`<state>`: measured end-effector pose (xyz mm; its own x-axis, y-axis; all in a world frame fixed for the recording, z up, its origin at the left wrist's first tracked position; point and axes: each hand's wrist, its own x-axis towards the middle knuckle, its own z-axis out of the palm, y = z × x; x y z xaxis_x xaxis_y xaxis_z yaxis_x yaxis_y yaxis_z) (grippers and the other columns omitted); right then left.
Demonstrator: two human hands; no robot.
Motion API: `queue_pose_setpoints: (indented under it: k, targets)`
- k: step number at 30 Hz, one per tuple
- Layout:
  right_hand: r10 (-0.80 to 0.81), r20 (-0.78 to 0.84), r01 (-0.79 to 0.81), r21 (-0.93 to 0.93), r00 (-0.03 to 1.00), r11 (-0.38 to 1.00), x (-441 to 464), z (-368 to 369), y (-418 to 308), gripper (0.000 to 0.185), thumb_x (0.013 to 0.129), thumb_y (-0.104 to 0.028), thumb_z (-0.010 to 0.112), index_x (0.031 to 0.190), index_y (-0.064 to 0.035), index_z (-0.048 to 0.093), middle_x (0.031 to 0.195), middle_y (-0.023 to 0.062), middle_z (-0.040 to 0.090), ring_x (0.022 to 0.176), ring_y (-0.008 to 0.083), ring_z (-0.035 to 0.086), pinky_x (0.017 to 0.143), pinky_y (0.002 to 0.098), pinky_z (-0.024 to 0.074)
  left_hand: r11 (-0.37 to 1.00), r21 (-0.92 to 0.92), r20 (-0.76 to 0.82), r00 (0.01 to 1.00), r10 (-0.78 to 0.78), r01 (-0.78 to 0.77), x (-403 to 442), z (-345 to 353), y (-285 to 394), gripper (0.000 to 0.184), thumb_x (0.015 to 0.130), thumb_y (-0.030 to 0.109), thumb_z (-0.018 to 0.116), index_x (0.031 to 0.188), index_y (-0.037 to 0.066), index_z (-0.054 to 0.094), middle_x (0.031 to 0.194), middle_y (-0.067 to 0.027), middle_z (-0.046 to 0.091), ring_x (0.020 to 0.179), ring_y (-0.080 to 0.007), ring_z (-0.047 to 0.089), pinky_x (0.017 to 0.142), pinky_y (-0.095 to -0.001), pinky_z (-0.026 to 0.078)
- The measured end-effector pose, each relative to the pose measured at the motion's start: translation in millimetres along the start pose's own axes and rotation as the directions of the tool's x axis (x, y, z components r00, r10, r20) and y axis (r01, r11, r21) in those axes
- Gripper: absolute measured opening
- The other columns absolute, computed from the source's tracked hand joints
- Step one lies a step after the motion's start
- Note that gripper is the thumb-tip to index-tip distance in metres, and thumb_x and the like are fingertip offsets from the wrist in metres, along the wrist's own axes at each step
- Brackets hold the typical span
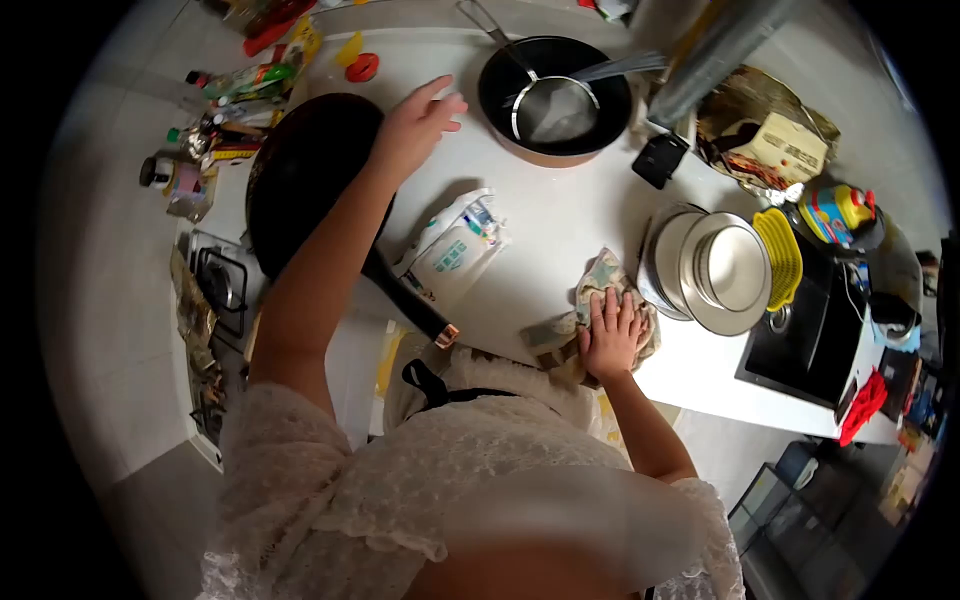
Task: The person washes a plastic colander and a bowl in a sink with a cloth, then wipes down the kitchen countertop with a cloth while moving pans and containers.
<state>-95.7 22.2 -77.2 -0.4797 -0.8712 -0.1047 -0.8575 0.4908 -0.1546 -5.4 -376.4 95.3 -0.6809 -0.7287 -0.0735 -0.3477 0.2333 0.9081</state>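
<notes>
My right hand [612,335] lies flat on a patterned cloth [603,275], fingers spread, pressing it to the white counter [545,225] near the front edge. My left hand [418,125] is raised over the back of the counter with its fingers apart and nothing in them. Beneath my left forearm sits a large black frying pan [305,170], its handle [410,300] pointing toward me. Between my hands lies a white soft packet [455,245] with green print. Beyond it stands a dark pot [555,145] with a mesh strainer [555,108] resting in it.
Stacked plates and bowls [715,265] stand right of the cloth, beside a yellow basket [778,255] and a black sink [805,335]. Several bottles line the left back, near a gas stove [222,285]. A red lid-like piece [362,67] lies behind the pan.
</notes>
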Motion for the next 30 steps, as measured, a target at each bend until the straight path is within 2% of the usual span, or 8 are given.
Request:
queue_pose_setpoints:
  k: [2, 6, 9, 13, 17, 20, 27, 30]
  targets:
    - [-0.033, -0.007, 0.033, -0.047, 0.999, 0.998, 14.5, 1.3, -5.9, 0.059, 0.089, -0.039, 0.047, 0.142, -0.0164, 0.032, 0.150, 0.0116, 0.022, 0.137, 0.0407, 0.016, 0.107, 0.0577, 0.0126, 0.945, -0.232, -0.164, 0.967, 0.196, -0.231, -72.0, -31.2, 24.1, 0.033, 0.096, 0.016, 0.047, 0.125, 0.000, 0.049, 0.103, -0.0119, 0.065, 0.092, -0.0148, 0.062, 0.080, -0.0249, 0.048]
    - [-0.094, -0.012, 0.093, -0.080, 0.995, 0.992, 61.4, 5.6, -23.9, 0.060, 0.090, -0.040, 0.047, 0.142, -0.0152, 0.030, 0.150, 0.0132, 0.021, 0.137, 0.0421, 0.016, 0.107, 0.0601, 0.0119, 0.829, 0.132, -0.245, 0.792, 0.559, -0.544, -223.3, -55.3, -40.1, 0.012, 0.091, 0.005, 0.048, 0.095, 0.000, 0.058, 0.080, -0.0125, 0.065, 0.068, -0.0165, 0.062, 0.060, -0.0279, 0.050]
    - [-0.135, -0.079, 0.129, -0.074, 0.988, 0.989, 111.0, 8.5, -55.8, 0.059, 0.089, -0.039, 0.047, 0.141, -0.0147, 0.032, 0.149, 0.0136, 0.023, 0.136, 0.0425, 0.018, 0.106, 0.0613, 0.0130, 0.900, 0.433, -0.025, 0.997, 0.072, -0.054, -305.0, -29.9, -77.8, 0.018, 0.089, 0.014, 0.056, 0.102, 0.002, 0.058, 0.081, -0.0092, 0.066, 0.068, -0.0184, 0.064, 0.061, -0.0289, 0.050]
    - [-0.188, -0.184, 0.177, -0.070, 0.965, 0.982, 160.6, 14.1, -90.7, 0.056, 0.088, -0.038, 0.049, 0.138, -0.0135, 0.038, 0.146, 0.0144, 0.029, 0.135, 0.0425, 0.021, 0.106, 0.0612, 0.0152, 0.795, 0.079, -0.209, 0.790, -0.576, 0.601, -323.9, 17.7, -181.3, 0.052, 0.089, 0.031, 0.058, 0.130, 0.004, 0.042, 0.105, -0.0098, 0.062, 0.087, -0.0200, 0.063, 0.071, -0.0296, 0.050]
    - [-0.296, -0.216, 0.289, -0.064, 0.930, 0.955, 154.5, 19.6, -90.6, 0.054, 0.087, -0.036, 0.050, 0.136, -0.0128, 0.041, 0.145, 0.0143, 0.030, 0.134, 0.0408, 0.023, 0.107, 0.0579, 0.0173, 0.604, -0.569, -0.145, 0.655, -0.741, 0.557, -257.2, 49.3, -151.2, 0.044, 0.091, 0.024, 0.056, 0.126, 0.001, 0.042, 0.109, -0.0094, 0.059, 0.098, -0.0207, 0.059, 0.079, -0.0287, 0.047]
    - [-0.387, -0.154, 0.387, -0.032, 0.909, 0.921, 109.7, 10.6, -81.9, 0.055, 0.087, -0.035, 0.051, 0.136, -0.0115, 0.041, 0.146, 0.0136, 0.030, 0.135, 0.0372, 0.022, 0.109, 0.0530, 0.0168, 0.582, -0.644, -0.155, 0.661, -0.734, 0.495, -242.2, 70.2, -232.8, 0.041, 0.090, 0.022, 0.057, 0.122, 0.001, 0.044, 0.108, -0.0094, 0.059, 0.102, -0.0204, 0.058, 0.079, -0.0289, 0.047]
    - [-0.477, 0.035, 0.474, 0.058, 0.878, 0.878, 4.9, 2.4, -45.4, 0.058, 0.086, -0.035, 0.053, 0.137, -0.0126, 0.040, 0.146, 0.0108, 0.030, 0.137, 0.0311, 0.021, 0.110, 0.0488, 0.0172, 0.660, -0.534, -0.041, 0.763, -0.645, 0.529, -218.8, 78.7, -163.8, 0.049, 0.080, 0.020, 0.068, 0.121, 0.000, 0.050, 0.110, -0.0104, 0.058, 0.096, -0.0227, 0.057, 0.078, -0.0353, 0.047]
    - [-0.477, -0.001, 0.476, 0.085, 0.879, 0.875, -0.2, 0.8, -39.6, 0.056, 0.086, -0.034, 0.054, 0.136, -0.0132, 0.042, 0.146, 0.0096, 0.031, 0.137, 0.0301, 0.023, 0.110, 0.0475, 0.0198, 0.472, -0.851, -0.032, 0.873, -0.487, 0.232, -221.9, 99.3, -160.4, 0.038, 0.078, 0.010, 0.069, 0.112, 0.003, 0.056, 0.105, -0.0093, 0.062, 0.089, -0.0202, 0.062, 0.074, -0.0340, 0.052]
